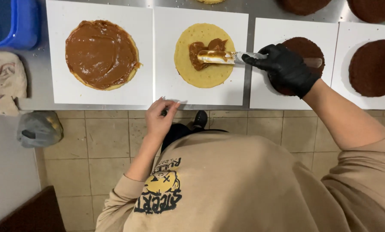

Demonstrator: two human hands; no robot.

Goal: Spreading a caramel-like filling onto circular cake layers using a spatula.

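Observation:
My right hand [287, 68], in a black glove, grips a metal spatula [227, 56] by its handle. The blade lies across a round yellow cake layer [205, 73] and carries brown caramel spread [207, 48], a dab of which sits on the layer's top. The layer rests on a white square board [166, 90]. My bare left hand [160, 118] pinches the near edge of that board at the steel counter's front.
To the left, another yellow layer fully covered in caramel [101, 53] sits on its own white board. Dark chocolate layers [375, 66] on boards lie to the right. A blue tub [12, 21] and a cloth [3, 81] are far left. Tiled floor below.

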